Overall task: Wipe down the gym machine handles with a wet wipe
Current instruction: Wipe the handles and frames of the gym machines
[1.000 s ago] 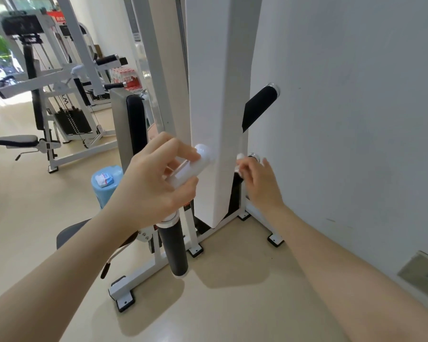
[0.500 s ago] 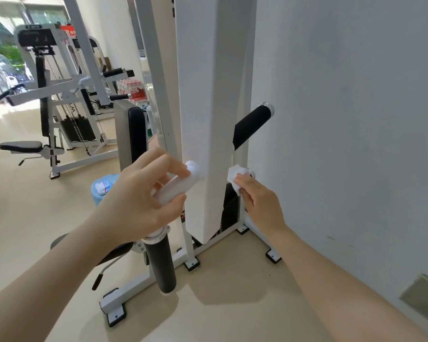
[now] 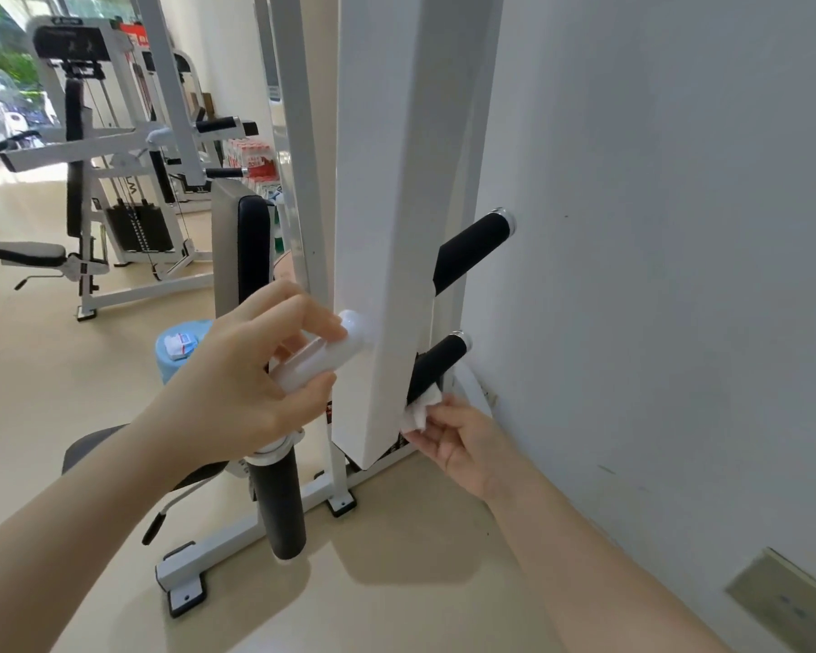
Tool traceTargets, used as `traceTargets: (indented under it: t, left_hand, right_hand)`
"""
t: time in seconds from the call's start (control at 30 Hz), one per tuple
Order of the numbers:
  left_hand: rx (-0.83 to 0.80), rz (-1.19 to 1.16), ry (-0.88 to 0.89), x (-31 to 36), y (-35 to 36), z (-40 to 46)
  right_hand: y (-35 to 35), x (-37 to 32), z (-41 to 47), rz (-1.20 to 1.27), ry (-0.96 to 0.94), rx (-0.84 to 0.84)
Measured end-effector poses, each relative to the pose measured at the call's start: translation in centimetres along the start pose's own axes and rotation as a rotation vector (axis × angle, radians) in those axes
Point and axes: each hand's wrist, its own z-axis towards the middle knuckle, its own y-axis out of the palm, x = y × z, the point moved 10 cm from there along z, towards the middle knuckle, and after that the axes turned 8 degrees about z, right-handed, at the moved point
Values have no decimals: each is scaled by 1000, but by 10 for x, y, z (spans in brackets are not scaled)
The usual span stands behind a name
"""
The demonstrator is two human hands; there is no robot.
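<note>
Two black foam handles stick out behind the machine's white cover (image 3: 387,228), toward the wall: an upper handle (image 3: 474,249) and a lower handle (image 3: 439,365), each with a chrome end cap. My right hand (image 3: 458,435) pinches a crumpled white wet wipe (image 3: 420,407) against the base of the lower handle, close to the cover's edge. My left hand (image 3: 250,379) grips a white tube-shaped lever (image 3: 321,355) on the machine's left side. Part of both handles is hidden by the cover.
A black roller pad (image 3: 279,506) hangs below my left hand. A blue cylinder with a wipe packet (image 3: 180,344) on top stands behind it. The grey wall (image 3: 655,275) is close on the right. Other white machines (image 3: 90,148) stand far left.
My right hand has slid the wipe from the lower handle's end cap down to its base, uncovering the black grip. My left hand keeps its hold on the white lever.
</note>
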Motion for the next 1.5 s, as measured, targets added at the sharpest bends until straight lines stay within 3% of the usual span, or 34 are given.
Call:
traceTargets:
  t: [0.1,0.17,0.27,0.37,0.5,0.6,0.67,0.87,1.03,1.2,1.37,1.5]
  left_hand:
    - [-12,12,15,0,-2,4]
    - [-33,80,45,6,-2,7]
    - [-69,270,109,17,2,10]
    - [-149,415,149,26,10,10]
    - [-210,451,209,43,15,15]
    - [-208,435,232,50,19,18]
    - [-198,410,227,50,20,18]
    - [-182,445,220,49,17,18]
    - [-165,462,154,42,16,25]
    - [-203,477,107,43,20,28]
    - [-181,390,85,43,16,26]
    - [-167,405,122,44,15,28]
  right_hand:
    - [5,-18,-14,-134,-38,-54]
    - [4,-58,-22,-214,-260,67]
    - [29,-111,-56,-595,-705,242]
    - [74,-129,-89,-878,-1023,231]
    - [100,-141,-115,-1041,-1404,307]
    - [113,-129,-120,-1136,-1563,161]
    - [112,-132,-119,-1159,-1576,86]
    - [116,-150,-115,-1149,-1556,260]
    - [132,-125,-120,-1286,-1584,55]
    - [93,-170,-100,-1022,-1392,411]
    - [104,-149,-105,-1072,-1449,251]
    - [84,-182,-88,-893,-1310,446]
